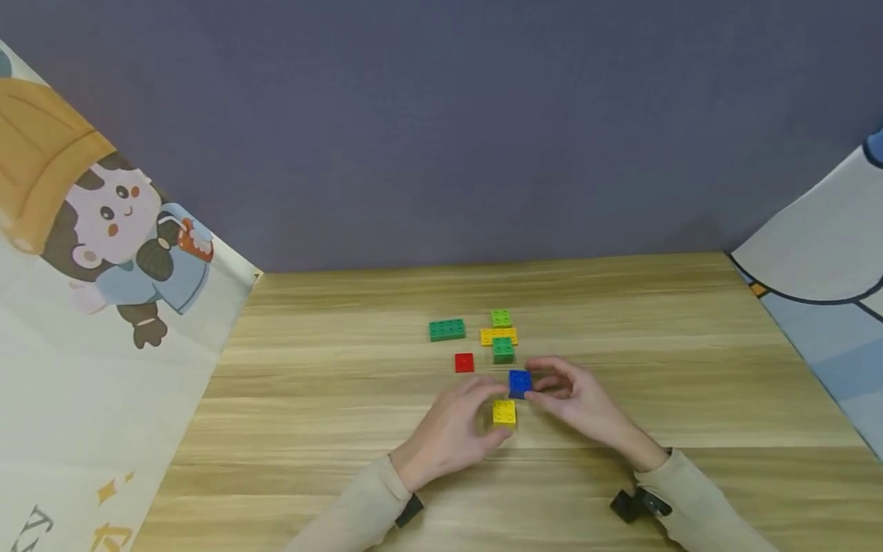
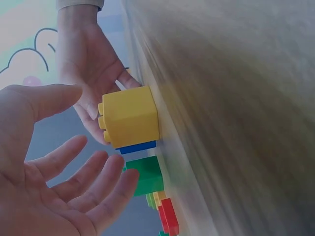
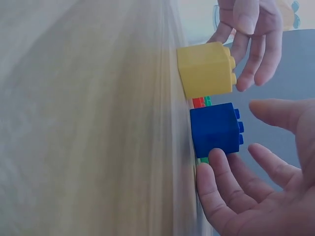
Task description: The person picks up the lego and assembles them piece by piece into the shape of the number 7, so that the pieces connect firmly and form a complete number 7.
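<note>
A yellow building block (image 1: 504, 412) stands studs-up on the wooden table. My left hand (image 1: 455, 425) is curved loosely around its left side, and the left wrist view shows thumb and fingers apart from it. Just beyond is a blue building block (image 3: 215, 130), also studs-up. To the right of it is my right hand (image 1: 576, 399), its fingers loosely bent. In the right wrist view, the thumb stays off the blue block, while the fingertips (image 3: 216, 156) are at its side; whether they touch, I cannot tell. Neither hand grips a block.
Farther back lie a green block (image 1: 503, 350), a long yellow block (image 1: 498, 336), a light green block (image 1: 500, 317), a red block (image 1: 464, 363) and a long dark green block (image 1: 447, 330). A dark grey panel (image 1: 483, 153) rises behind the wooden table (image 1: 310, 399).
</note>
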The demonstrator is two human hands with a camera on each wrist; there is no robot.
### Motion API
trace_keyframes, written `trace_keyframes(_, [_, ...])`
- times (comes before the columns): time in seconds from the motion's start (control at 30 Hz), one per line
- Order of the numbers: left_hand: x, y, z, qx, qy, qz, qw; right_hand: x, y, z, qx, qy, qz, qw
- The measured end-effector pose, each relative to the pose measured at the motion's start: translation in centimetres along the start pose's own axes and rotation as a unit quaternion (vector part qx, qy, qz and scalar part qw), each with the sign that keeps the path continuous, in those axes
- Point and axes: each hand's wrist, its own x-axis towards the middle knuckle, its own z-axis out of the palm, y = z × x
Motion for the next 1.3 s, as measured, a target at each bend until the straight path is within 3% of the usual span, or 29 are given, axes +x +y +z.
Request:
trace_keyframes(0.47, [0.6,-0.2,0.6,0.031,-0.052,-0.017,0.9981,0.7,0.4,0.2,-0.016,-0.027,0.030,0.9991])
trace_keyframes(0.67, [0.9,-0.7,0.4,0.041,-0.057,-0.010,0.9975,0.9,0.7,0.1,-0.014,-0.037,0.038,0.9985])
trace_keyframes(0.93, [1.1,-0.9,0.4,0.023,-0.073,-0.035,0.9965,1.0,0.6,0.2,-0.010,-0.049,0.063,0.9968])
trace_keyframes(1.3, [1.6,-1.0,0.3,-0.002,-0.082,-0.053,0.9952,1.0,0.8,0.0,-0.009,-0.052,0.067,0.9963])
